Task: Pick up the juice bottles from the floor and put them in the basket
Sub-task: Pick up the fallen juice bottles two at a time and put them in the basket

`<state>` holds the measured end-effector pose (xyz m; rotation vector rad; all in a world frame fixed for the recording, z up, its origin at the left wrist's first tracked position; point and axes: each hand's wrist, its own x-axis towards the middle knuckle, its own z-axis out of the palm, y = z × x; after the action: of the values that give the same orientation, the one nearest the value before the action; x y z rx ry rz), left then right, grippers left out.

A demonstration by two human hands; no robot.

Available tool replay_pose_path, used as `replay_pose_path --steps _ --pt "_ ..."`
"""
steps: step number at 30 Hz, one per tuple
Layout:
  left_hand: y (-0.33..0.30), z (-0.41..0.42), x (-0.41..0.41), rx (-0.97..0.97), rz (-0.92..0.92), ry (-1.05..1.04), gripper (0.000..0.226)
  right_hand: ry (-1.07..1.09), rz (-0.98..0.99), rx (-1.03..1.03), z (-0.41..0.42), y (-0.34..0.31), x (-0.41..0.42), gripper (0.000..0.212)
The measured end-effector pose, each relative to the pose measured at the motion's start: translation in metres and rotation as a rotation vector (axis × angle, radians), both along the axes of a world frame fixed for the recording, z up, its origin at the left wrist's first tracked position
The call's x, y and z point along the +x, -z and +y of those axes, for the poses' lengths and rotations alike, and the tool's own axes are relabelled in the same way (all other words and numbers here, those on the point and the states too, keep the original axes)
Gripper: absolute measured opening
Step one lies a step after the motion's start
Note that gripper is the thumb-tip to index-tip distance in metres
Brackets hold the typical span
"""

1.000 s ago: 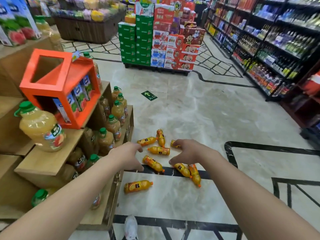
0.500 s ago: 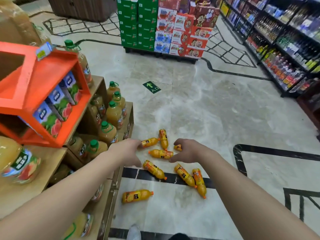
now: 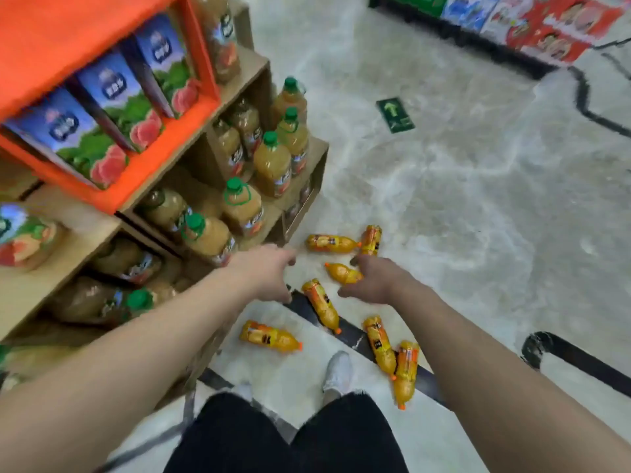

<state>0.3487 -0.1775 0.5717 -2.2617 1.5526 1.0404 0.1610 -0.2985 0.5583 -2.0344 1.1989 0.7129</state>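
Observation:
Several small orange juice bottles lie scattered on the pale marble floor. One bottle point(image 3: 330, 243) lies far, another point(image 3: 371, 239) beside it. A third bottle point(image 3: 341, 273) lies just left of my right hand point(image 3: 377, 279), whose fingers are spread over it. A bottle point(image 3: 321, 303) lies between both hands, one point(image 3: 269, 336) near my feet, and two point(image 3: 379, 343) point(image 3: 405, 370) at the right. My left hand point(image 3: 266, 271) hovers open, fingers pointing at the far bottle. No basket is in view.
A wooden display shelf point(image 3: 300, 213) with large green-capped juice jugs point(image 3: 272, 163) stands at the left, under an orange rack of juice cartons point(image 3: 112, 97). My shoe point(image 3: 338, 372) and dark trousers are at the bottom. A pallet of stacked boxes point(image 3: 532, 32) stands far right.
The camera has dropped and tilted down toward the floor. Both hands have come closer to the bottles; the right hand now hovers over one. Nothing has been picked up.

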Motion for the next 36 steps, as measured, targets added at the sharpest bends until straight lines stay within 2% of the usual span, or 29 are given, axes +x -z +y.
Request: replay_pose_path --steps 6,12,18,23,31,36 --pt "0.088 -0.036 -0.011 0.052 0.049 -0.193 0.077 0.037 -0.020 0.142 -0.058 0.107 0.007 0.087" --pt "0.226 -0.054 -0.016 0.085 0.131 -0.279 0.075 0.153 0.023 0.225 -0.077 0.257 0.007 0.088" --pt "0.388 -0.046 -0.012 0.177 0.187 -0.312 0.078 0.295 0.043 0.123 -0.061 0.428 0.003 0.083" --pt "0.512 -0.026 -0.003 0.172 0.221 -0.332 0.076 0.326 0.057 0.064 -0.029 0.565 0.015 0.077" --pt "0.653 0.005 0.006 0.184 0.211 -0.258 0.075 0.396 0.099 -0.055 -0.018 0.734 0.033 0.089" --pt "0.700 0.023 0.010 0.174 0.209 -0.269 0.071 0.439 0.124 -0.121 -0.017 0.797 0.033 0.119"
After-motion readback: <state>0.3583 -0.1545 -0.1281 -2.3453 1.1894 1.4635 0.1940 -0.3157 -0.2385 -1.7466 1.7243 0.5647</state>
